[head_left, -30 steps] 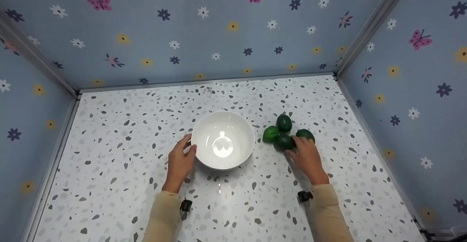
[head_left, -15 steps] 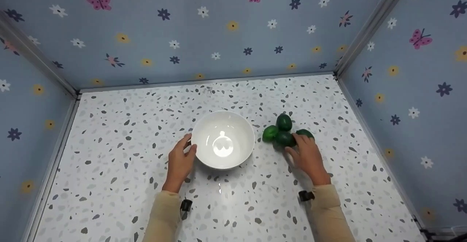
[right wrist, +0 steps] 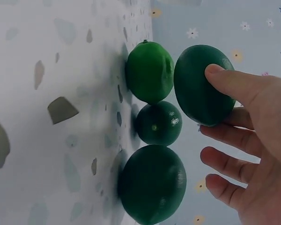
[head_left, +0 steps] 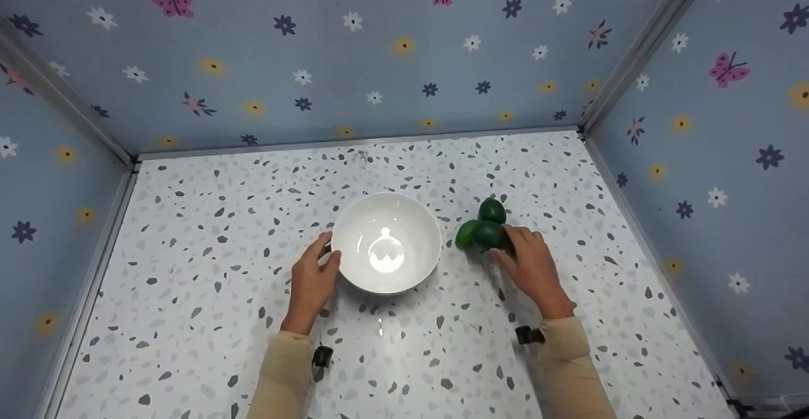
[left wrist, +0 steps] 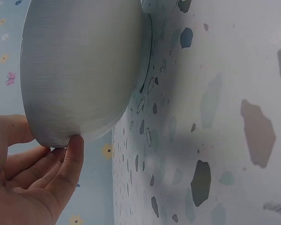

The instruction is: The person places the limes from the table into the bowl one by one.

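My left hand holds the left side of a white bowl, thumb at the rim and fingertips against the outer wall, as the left wrist view shows. With thumb and fingers my right hand pinches a dark green lime, raised off the table in the right wrist view. Beneath it on the table lie a brighter green lime, a small-looking dark lime and a larger-looking dark lime. From the head view, one of these is hidden behind my right hand.
The bowl stands on a white speckled table, left of the limes, with nothing in it. Blue flowered panels close off the back and both sides. Each wrist carries a small black camera.
The pinched lime has come up off the table and shifted slightly left, now overlapping the bright lime. My right hand moved slightly with it, covering the rightmost lime. My left hand and the bowl stayed put.
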`<action>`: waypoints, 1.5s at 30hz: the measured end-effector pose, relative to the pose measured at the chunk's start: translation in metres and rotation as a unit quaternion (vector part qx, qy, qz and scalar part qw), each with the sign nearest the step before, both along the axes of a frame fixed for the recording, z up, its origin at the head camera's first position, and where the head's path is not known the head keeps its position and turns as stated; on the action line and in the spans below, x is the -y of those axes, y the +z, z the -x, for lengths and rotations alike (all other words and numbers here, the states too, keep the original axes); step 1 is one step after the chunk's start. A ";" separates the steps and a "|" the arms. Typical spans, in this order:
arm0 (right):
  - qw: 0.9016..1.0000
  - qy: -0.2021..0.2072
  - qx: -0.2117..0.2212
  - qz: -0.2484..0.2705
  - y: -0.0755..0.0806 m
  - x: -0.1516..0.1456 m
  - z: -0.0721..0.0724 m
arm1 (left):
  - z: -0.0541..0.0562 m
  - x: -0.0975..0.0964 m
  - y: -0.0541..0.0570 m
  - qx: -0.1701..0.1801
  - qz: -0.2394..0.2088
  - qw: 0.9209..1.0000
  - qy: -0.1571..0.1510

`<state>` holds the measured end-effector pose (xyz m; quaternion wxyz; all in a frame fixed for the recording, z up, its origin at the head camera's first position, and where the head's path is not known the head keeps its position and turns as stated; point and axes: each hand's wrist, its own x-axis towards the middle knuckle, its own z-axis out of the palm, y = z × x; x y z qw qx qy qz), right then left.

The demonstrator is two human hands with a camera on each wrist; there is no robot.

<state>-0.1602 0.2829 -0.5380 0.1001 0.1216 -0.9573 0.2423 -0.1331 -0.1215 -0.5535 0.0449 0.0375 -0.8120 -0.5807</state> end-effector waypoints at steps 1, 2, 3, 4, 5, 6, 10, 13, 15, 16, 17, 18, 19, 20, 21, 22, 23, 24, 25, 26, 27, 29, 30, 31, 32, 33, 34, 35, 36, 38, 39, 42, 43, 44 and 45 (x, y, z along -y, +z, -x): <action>1.000 0.003 -0.004 0.001 0.001 0.001 0.000 | 0.000 0.000 0.000 -0.001 -0.001 1.000 0.001; 1.000 0.007 -0.009 0.005 0.003 0.003 0.001 | 0.000 0.000 0.000 -0.002 -0.001 1.000 0.001; 1.000 0.010 -0.014 0.006 0.004 0.004 0.002 | 0.000 0.000 0.000 -0.004 0.000 1.000 0.001; 1.000 0.014 -0.020 0.008 0.005 0.005 0.003 | 0.000 0.000 0.000 -0.005 0.000 1.000 0.000; 0.999 0.018 -0.026 0.009 0.007 0.006 0.004 | 0.001 0.000 0.000 -0.006 0.000 1.000 0.000; 0.999 0.023 -0.032 0.009 0.008 0.008 0.005 | 0.001 0.000 0.000 -0.007 0.000 1.000 0.000; 0.998 0.042 -0.047 0.008 0.016 0.016 0.009 | 0.001 0.000 -0.001 -0.007 0.000 1.000 0.002; 0.997 0.052 -0.055 0.006 0.023 0.023 0.012 | 0.001 0.000 -0.001 -0.004 -0.001 1.000 0.000; 0.996 0.059 -0.061 0.004 0.026 0.028 0.014 | 0.001 0.000 -0.001 -0.001 0.000 1.000 0.000; 0.996 0.064 -0.064 0.002 0.028 0.031 0.016 | 0.001 0.000 -0.001 0.001 0.002 1.000 0.001; 0.995 0.070 -0.068 0.001 0.029 0.034 0.017 | 0.001 0.000 -0.001 0.002 0.002 1.000 0.002; 0.995 0.075 -0.071 0.001 0.031 0.038 0.019 | 0.000 0.000 -0.001 0.004 0.003 1.000 0.003; 0.994 0.082 -0.075 -0.002 0.032 0.041 0.021 | 0.000 0.000 -0.001 0.006 0.004 1.000 0.005; 0.993 0.088 -0.079 -0.005 0.034 0.044 0.022 | 0.000 0.000 -0.001 0.008 0.006 1.000 0.005; 0.992 0.093 -0.081 -0.009 0.035 0.047 0.024 | 0.000 0.000 -0.001 0.011 0.008 1.000 0.006; 0.992 0.099 -0.083 -0.012 0.037 0.051 0.025 | 0.000 0.000 -0.002 0.013 0.009 1.000 0.006; 0.991 0.104 -0.085 -0.017 0.039 0.054 0.026 | 0.000 0.000 -0.002 0.014 0.010 1.000 0.007; 0.990 0.107 -0.085 -0.025 0.040 0.058 0.027 | 0.000 0.000 -0.001 0.016 0.011 1.000 0.008; 0.990 0.111 -0.086 -0.033 0.042 0.061 0.029 | 0.000 0.000 -0.001 0.018 0.012 1.000 0.008; 0.989 0.114 -0.087 -0.041 0.043 0.065 0.030 | 0.000 0.000 -0.001 0.018 0.011 1.000 0.009; 0.988 0.119 -0.088 -0.048 0.044 0.068 0.031 | -0.001 0.000 -0.001 0.019 0.010 1.000 0.010; 0.986 0.126 -0.092 -0.063 0.045 0.075 0.033 | -0.001 -0.001 -0.001 0.018 0.009 1.000 0.011; 0.985 0.131 -0.093 -0.069 0.046 0.078 0.034 | -0.001 -0.001 0.000 0.018 0.009 1.000 0.012; 0.984 0.135 -0.094 -0.073 0.046 0.081 0.034 | -0.001 -0.001 0.000 0.017 0.010 1.000 0.012; 0.982 0.141 -0.096 -0.078 0.046 0.084 0.035 | -0.001 -0.001 0.000 0.015 0.009 1.000 0.012; 0.981 0.147 -0.097 -0.083 0.046 0.088 0.035 | -0.001 -0.002 0.000 0.012 0.010 1.000 0.012; 0.980 0.153 -0.098 -0.086 0.046 0.091 0.036 | -0.001 -0.002 0.000 0.010 0.011 1.000 0.012; 0.978 0.159 -0.098 -0.089 0.045 0.094 0.036 | -0.001 -0.002 0.000 0.008 0.011 1.000 0.011; 0.977 0.164 -0.097 -0.093 0.044 0.097 0.037 | -0.001 -0.002 0.000 0.006 0.011 1.000 0.011; 0.975 0.173 -0.094 -0.101 0.042 0.103 0.038 | -0.001 -0.002 0.001 0.005 0.010 1.000 0.010; 0.974 0.177 -0.092 -0.105 0.041 0.106 0.038 | -0.002 -0.002 0.001 0.006 0.010 1.000 0.010; 0.972 0.183 -0.081 -0.123 0.038 0.115 0.037 | -0.001 -0.002 0.001 0.006 0.009 1.000 0.010; 0.971 0.186 -0.077 -0.129 0.037 0.118 0.037 | -0.001 -0.002 0.001 0.007 0.010 1.000 0.010; 0.970 0.190 -0.071 -0.136 0.036 0.122 0.036 | -0.001 -0.002 0.001 0.007 0.011 1.000 0.011; 0.968 0.193 -0.068 -0.142 0.034 0.125 0.036 | -0.001 -0.002 0.001 0.007 0.011 1.000 0.011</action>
